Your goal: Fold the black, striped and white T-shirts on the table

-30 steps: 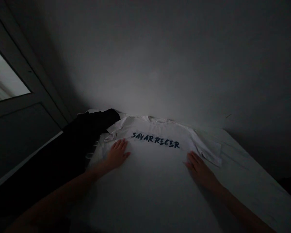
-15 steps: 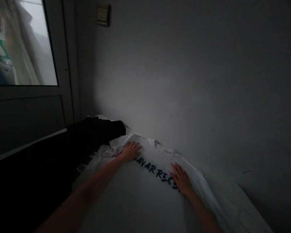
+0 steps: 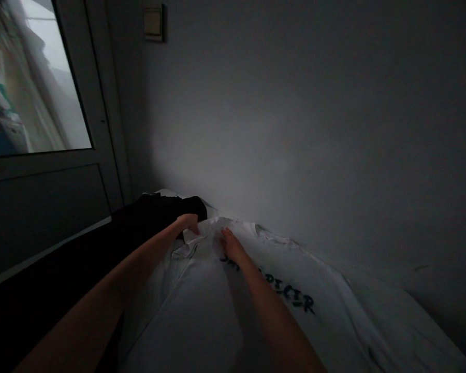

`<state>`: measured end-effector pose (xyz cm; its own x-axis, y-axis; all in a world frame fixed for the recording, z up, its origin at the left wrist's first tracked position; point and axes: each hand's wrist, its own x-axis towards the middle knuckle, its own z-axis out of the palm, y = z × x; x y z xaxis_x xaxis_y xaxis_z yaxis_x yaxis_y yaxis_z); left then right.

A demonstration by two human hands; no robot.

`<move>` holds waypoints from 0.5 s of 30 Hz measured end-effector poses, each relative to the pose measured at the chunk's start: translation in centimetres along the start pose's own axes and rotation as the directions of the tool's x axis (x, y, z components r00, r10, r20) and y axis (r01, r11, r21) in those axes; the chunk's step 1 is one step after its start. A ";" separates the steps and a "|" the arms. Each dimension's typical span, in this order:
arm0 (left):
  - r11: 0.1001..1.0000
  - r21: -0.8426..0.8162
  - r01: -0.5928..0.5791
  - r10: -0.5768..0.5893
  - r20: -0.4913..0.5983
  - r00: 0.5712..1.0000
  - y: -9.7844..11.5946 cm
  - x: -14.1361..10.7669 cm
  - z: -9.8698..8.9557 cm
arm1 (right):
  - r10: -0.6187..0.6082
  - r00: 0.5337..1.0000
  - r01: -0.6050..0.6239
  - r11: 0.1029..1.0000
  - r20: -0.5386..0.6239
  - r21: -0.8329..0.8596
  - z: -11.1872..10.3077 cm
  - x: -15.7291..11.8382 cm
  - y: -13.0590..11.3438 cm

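Observation:
A white T-shirt (image 3: 202, 305) with dark lettering across its chest lies spread out in front of me, its neckline towards the wall. My left hand (image 3: 188, 223) is at the far left, its fingers closed on the shirt's sleeve edge. Closer to the middle, my right hand (image 3: 232, 245) rests on the fabric near the shoulder, fingers stretched out and a little apart. My right forearm covers part of the lettering. Folds gather in the cloth just below my left hand.
Dark clothing (image 3: 140, 220) is heaped along the left side. A grey wall (image 3: 279, 129) rises right behind the shirt, with a switch plate (image 3: 153, 24) on it. At the left stands a door (image 3: 42, 191) with a glass pane. The light is dim.
My left hand has gone from lying flat on the shirt to its left sleeve edge and closed there. My right hand has moved left across the lettering towards the shoulder.

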<state>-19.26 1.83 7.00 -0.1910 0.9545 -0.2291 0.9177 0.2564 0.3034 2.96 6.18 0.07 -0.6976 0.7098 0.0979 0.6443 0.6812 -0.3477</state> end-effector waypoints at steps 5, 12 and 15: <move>0.999 0.020 0.028 -0.028 -0.026 0.999 -1.1 0.3 -2.2 | 0.061 0.997 -0.066 0.989 -0.044 -0.129 1.4 -0.2 -3.6; 0.974 0.127 0.186 -0.145 -0.277 0.950 -1.9 2.0 -4.4 | 0.083 0.994 -0.092 0.988 -0.071 -0.127 1.7 -0.8 -4.0; 0.944 0.155 0.292 -0.217 -0.375 0.901 -0.8 2.1 -3.2 | 0.106 0.994 -0.108 0.989 -0.024 -0.101 1.5 -0.7 -4.0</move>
<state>-21.53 4.08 9.21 -0.5020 0.8616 0.0749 0.8644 0.4970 0.0766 0.38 2.68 0.00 -0.6180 0.7818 0.0826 0.7439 0.6155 -0.2604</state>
